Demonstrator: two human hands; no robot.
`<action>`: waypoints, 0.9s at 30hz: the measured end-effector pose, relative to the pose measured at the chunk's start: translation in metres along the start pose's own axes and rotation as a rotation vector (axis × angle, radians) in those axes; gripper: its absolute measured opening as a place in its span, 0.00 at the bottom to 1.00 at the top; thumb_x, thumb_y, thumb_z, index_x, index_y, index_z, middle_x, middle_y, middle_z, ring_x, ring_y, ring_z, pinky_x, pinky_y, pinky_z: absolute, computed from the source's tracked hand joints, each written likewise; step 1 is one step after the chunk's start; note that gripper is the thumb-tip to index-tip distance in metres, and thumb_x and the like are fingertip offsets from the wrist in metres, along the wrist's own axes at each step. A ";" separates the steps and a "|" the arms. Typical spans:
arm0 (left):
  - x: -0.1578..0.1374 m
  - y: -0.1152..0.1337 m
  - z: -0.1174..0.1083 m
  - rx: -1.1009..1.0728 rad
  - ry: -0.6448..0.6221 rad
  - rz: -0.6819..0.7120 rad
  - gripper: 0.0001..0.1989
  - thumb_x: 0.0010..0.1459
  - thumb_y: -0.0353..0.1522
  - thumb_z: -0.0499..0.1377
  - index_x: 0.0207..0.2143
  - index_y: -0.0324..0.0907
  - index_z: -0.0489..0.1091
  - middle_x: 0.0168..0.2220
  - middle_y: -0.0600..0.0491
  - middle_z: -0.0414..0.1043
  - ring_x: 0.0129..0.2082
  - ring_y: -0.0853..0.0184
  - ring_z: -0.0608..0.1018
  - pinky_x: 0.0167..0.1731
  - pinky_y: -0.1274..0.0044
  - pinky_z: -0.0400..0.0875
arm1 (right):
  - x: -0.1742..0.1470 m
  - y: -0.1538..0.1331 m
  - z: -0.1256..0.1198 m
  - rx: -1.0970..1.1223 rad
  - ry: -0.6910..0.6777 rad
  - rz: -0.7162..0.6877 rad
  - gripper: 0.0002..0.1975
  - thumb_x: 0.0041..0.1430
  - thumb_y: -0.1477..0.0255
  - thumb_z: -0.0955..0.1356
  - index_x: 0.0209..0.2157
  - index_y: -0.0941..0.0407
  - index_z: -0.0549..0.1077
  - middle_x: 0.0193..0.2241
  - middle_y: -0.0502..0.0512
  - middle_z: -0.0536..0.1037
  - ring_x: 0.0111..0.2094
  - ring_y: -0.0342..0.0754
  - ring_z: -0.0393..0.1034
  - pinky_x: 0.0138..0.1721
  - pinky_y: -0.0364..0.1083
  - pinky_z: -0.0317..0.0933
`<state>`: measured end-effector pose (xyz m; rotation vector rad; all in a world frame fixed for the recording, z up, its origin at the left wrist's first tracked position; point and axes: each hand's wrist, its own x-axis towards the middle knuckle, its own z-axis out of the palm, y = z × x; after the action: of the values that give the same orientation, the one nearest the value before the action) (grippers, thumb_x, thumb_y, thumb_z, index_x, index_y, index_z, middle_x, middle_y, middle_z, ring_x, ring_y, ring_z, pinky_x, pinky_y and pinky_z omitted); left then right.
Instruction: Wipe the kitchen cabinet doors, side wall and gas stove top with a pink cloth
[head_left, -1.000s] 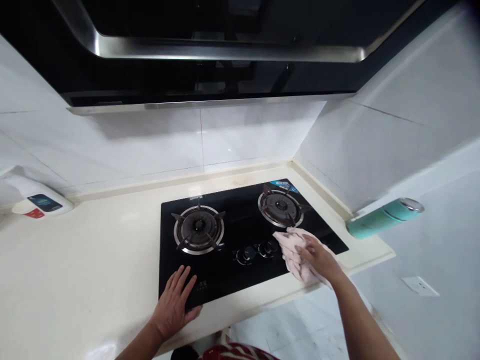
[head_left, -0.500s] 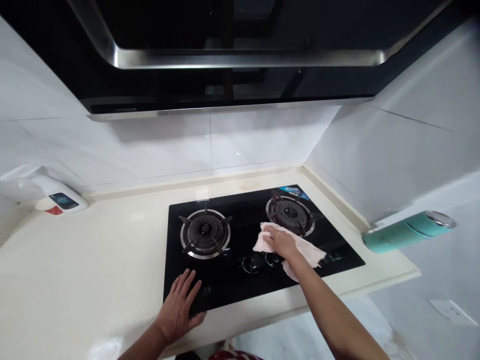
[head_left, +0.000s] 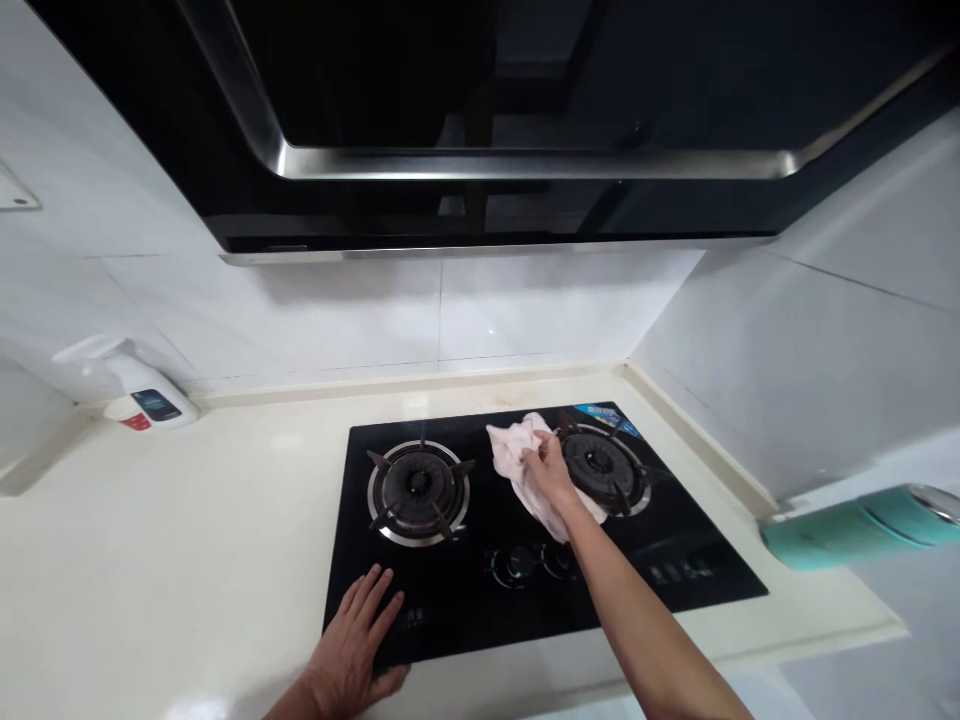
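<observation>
My right hand [head_left: 549, 470] grips a pale pink cloth [head_left: 517, 455] and presses it on the black glass gas stove [head_left: 480, 620]. The cloth lies between the two burners, its lower end spread under my wrist beside the right burner [head_left: 600, 465]. My left hand [head_left: 358, 635] rests flat with fingers stretched on the stove's front left corner, its thumb by the front edge. Beyond its fingertips is the left burner [head_left: 418, 482]. Two control knobs [head_left: 519, 562] sit near the front middle, the right one partly beside my forearm.
A black range hood [head_left: 480, 210] hangs low above the stove. At the back left of the cream counter [head_left: 187, 540] stand a white spray bottle [head_left: 154, 395] and a small white-and-red container [head_left: 127, 412]. A teal cylinder [head_left: 855, 528] lies at the right by the wall.
My right hand has moved the cloth back and left, from near the knobs to between the burners. My left hand stays on the stove corner. The view has shifted slightly.
</observation>
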<state>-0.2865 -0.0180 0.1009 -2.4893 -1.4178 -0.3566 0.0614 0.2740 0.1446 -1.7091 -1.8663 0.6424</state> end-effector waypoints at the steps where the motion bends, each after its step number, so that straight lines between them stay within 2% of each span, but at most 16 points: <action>1: 0.000 0.001 0.000 -0.004 -0.013 -0.006 0.46 0.48 0.46 0.66 0.67 0.40 0.60 0.70 0.36 0.56 0.70 0.41 0.58 0.61 0.54 0.65 | 0.005 -0.001 0.003 -0.001 -0.015 -0.019 0.29 0.65 0.59 0.57 0.62 0.58 0.62 0.49 0.62 0.75 0.48 0.53 0.72 0.52 0.52 0.65; 3: -0.001 0.001 -0.001 -0.016 -0.037 -0.014 0.46 0.48 0.45 0.66 0.68 0.41 0.59 0.69 0.36 0.57 0.70 0.41 0.59 0.61 0.54 0.65 | 0.009 -0.002 0.013 -0.022 -0.044 -0.031 0.30 0.60 0.59 0.63 0.61 0.58 0.65 0.55 0.65 0.73 0.56 0.57 0.68 0.58 0.55 0.61; 6: -0.002 0.003 -0.003 -0.052 -0.065 -0.033 0.47 0.48 0.43 0.66 0.69 0.42 0.57 0.70 0.37 0.56 0.70 0.41 0.58 0.63 0.53 0.63 | 0.011 -0.004 0.033 -0.091 -0.053 0.040 0.37 0.58 0.58 0.66 0.64 0.63 0.62 0.65 0.76 0.62 0.69 0.67 0.51 0.66 0.62 0.49; 8: -0.003 0.004 -0.004 -0.085 -0.099 -0.048 0.48 0.48 0.42 0.66 0.70 0.42 0.55 0.70 0.36 0.55 0.71 0.40 0.57 0.63 0.52 0.62 | 0.017 -0.005 0.044 -0.140 -0.058 0.111 0.42 0.60 0.55 0.65 0.68 0.67 0.57 0.69 0.81 0.53 0.72 0.71 0.42 0.67 0.65 0.43; 11: -0.005 0.006 -0.004 -0.134 -0.184 -0.077 0.50 0.47 0.43 0.67 0.70 0.43 0.53 0.71 0.36 0.53 0.71 0.38 0.57 0.63 0.50 0.61 | 0.040 -0.011 0.054 -0.207 -0.074 0.208 0.46 0.63 0.49 0.61 0.71 0.67 0.50 0.71 0.81 0.45 0.72 0.73 0.37 0.68 0.67 0.39; 14: -0.006 0.008 -0.003 -0.187 -0.275 -0.106 0.52 0.45 0.43 0.69 0.70 0.43 0.53 0.72 0.34 0.50 0.71 0.35 0.54 0.63 0.46 0.59 | 0.068 -0.022 0.059 -0.278 -0.086 0.282 0.47 0.63 0.47 0.60 0.72 0.64 0.49 0.72 0.80 0.42 0.72 0.75 0.36 0.67 0.70 0.35; 17: -0.006 0.009 -0.001 -0.230 -0.330 -0.122 0.52 0.44 0.41 0.69 0.70 0.43 0.53 0.72 0.34 0.48 0.72 0.34 0.52 0.64 0.43 0.57 | 0.084 -0.035 0.064 -0.337 -0.121 0.271 0.44 0.64 0.49 0.62 0.72 0.60 0.52 0.72 0.76 0.42 0.72 0.75 0.37 0.67 0.69 0.35; 19: -0.005 0.009 -0.001 -0.251 -0.348 -0.132 0.52 0.45 0.42 0.69 0.70 0.43 0.53 0.72 0.33 0.48 0.72 0.34 0.51 0.64 0.42 0.56 | 0.086 -0.045 0.068 -0.361 -0.174 0.194 0.40 0.65 0.53 0.62 0.72 0.56 0.54 0.72 0.71 0.46 0.71 0.72 0.40 0.67 0.68 0.40; 23: -0.003 0.010 -0.004 -0.270 -0.376 -0.150 0.52 0.45 0.44 0.69 0.70 0.42 0.54 0.72 0.34 0.50 0.72 0.35 0.52 0.64 0.43 0.56 | 0.079 -0.061 0.069 -0.390 -0.323 -0.046 0.30 0.64 0.60 0.64 0.67 0.47 0.65 0.70 0.61 0.57 0.69 0.66 0.51 0.66 0.60 0.52; 25: -0.003 0.011 -0.006 -0.280 -0.380 -0.157 0.52 0.47 0.47 0.68 0.70 0.43 0.53 0.72 0.35 0.50 0.72 0.37 0.51 0.65 0.44 0.55 | 0.075 -0.064 0.063 -0.411 -0.386 -0.140 0.28 0.62 0.65 0.65 0.64 0.47 0.69 0.69 0.60 0.61 0.67 0.63 0.55 0.64 0.57 0.54; 27: -0.004 0.011 -0.008 -0.293 -0.375 -0.165 0.50 0.51 0.51 0.66 0.71 0.44 0.52 0.73 0.37 0.48 0.73 0.39 0.50 0.66 0.46 0.54 | 0.070 -0.061 0.052 -0.449 -0.420 -0.171 0.27 0.61 0.68 0.66 0.62 0.48 0.71 0.67 0.62 0.63 0.66 0.64 0.57 0.63 0.62 0.55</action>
<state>-0.2794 -0.0295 0.1055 -2.7892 -1.8406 -0.1382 -0.0228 0.3389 0.1500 -1.7448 -2.5801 0.5748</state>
